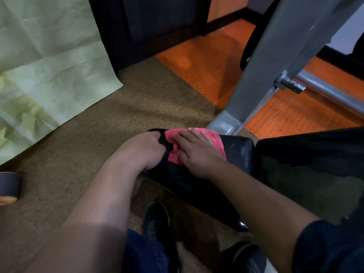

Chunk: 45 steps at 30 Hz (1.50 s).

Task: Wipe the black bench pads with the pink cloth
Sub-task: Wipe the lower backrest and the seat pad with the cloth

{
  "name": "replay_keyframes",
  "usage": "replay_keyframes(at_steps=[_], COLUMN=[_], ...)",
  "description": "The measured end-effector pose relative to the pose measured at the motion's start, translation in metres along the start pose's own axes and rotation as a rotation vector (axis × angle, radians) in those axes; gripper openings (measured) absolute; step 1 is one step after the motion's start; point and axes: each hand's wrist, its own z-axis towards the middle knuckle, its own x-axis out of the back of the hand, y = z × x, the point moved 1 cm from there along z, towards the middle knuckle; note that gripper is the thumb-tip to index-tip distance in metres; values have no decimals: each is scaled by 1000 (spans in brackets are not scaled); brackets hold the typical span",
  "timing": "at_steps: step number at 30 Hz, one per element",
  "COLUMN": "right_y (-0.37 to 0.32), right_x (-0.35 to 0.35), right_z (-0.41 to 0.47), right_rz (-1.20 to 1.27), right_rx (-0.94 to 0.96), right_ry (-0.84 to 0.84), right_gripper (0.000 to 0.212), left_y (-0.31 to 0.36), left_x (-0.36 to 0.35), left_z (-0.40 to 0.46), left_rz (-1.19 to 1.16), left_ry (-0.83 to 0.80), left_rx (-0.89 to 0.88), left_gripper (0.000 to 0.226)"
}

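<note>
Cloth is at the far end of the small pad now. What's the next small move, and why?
Probably draw the pink cloth back along the smaller black pad toward the body. The right hand lies flat on the cloth at the pad's far corner, the left hand grips the pad's edge beside it, and the surface nearer the larger black pad shows pale streaks, seemingly not yet wiped.

The small black bench pad (238,152) carries my pink cloth (216,141), bunched on its far left corner. My right hand (197,152) lies flat on the cloth, and my left hand (145,148) grips the pad's left edge just beside it. To the right of this pad, with a narrow gap between, sits the larger black pad (315,174), its surface glossy. Under the pad, the brown carpet (122,119) bears my dark shoes (157,219), and beyond the pad, the grey frame foot (224,123).
</note>
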Motion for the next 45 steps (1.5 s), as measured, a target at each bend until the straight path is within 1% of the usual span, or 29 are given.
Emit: replay_keyframes(at_steps=[1, 2, 4, 5, 7, 9, 10, 11, 13, 14, 16, 18, 20, 22, 24, 27, 28, 30, 32, 34, 36, 37, 39, 40, 41, 43, 45], right_y=[-10, -17, -12, -5, 2, -11, -20, -25, -18, -11, -8, -22, -34, -26, -15, -36, -43, -43, -31, -34, -50, -54, -50, -42, -35, -35, -51], right_x=[0, -2, -10, -9, -2, -2, -4, -7, -13, -11, -5, -6, -14, -16, -11, -11, -16, -23, -20, -15, -22, -27, -32, -30, -27, -19, -23], right_z=[-2, -7, -24, -27, -18, -10, -11, -17, -33, -34, -24, -17, -26, -40, -35, -27, -30, -44, -50, -42, -40, -43, -54, -58, -57, -49, -46], right_rz=[0, 3, -21, -34, -19, -5, -14, -26, -39, -45, -42, -36, -62, -80, -79, -69, -74, -111, -136, -115, -102, -119, -179, -191, -190, -134, -111], right_rx=[9, 64, 191, 217, 137, 39, 62, 127, 259, 278, 195, 100, 188, 295, 272, 161, 191, 314, 367, 291, 217, 242, 363, 397, 390, 289, 210], right_ry=[18, 36, 31, 33, 38, 23, 37, 45, 33, 42, 60, 58, 57, 15, 44, 65, 53, -3, 9, 25, 23, 20, -9, -13, 0, 14, 29], right_gripper=[56, 56, 57, 57, 57, 56, 57, 59, 58, 56, 53, 55, 59, 59, 56, 60, 61, 62, 62, 60, 63, 63, 59, 58, 59, 67, 69], left_y=[1, 1, 0, 0, -2, -3, -3, -4, -5, -6, -6, -4, -3, -3, -4, -5, -5, -6, -9, -13, -14, -15, -21, -25, -29, -35, -36], left_x=[0, -1, 0, 1, 2, 2, 2, 2, 3, 3, 4, 3, 2, 2, 3, 3, 3, 2, 2, 2, 0, 0, 0, 0, 0, 1, -2], left_z=[0, 0, 0, 0, 0, -1, -2, -2, -3, -3, -3, -3, -4, -4, -3, -4, -4, -3, -1, 3, 5, 5, 9, 11, 12, 14, 13], left_rz=[5, 6, 2, -4, -21, -26, -27, -29, -38, -43, -51, -44, -38, -35, -35, -31, -36, -43, -33, -33, -49, -62, -75, -76, -77, -74, -91], left_ry=[3, 4, 0, -5, -4, -2, -2, -6, -26, -30, -16, -6, -15, -36, -33, -12, -12, -17, -20, -20, -33, -41, -51, -50, -44, -34, -52], left_rx=[-8, -12, -2, 9, 20, 16, 13, 14, 29, 36, 34, 20, 16, 18, 18, 21, 21, 17, 15, 22, 24, 31, 41, 43, 44, 32, 28], left_gripper=[36, 34, 36, 37, 38, 37, 37, 38, 44, 45, 42, 39, 41, 49, 51, 47, 47, 47, 45, 48, 54, 55, 55, 55, 53, 52, 53])
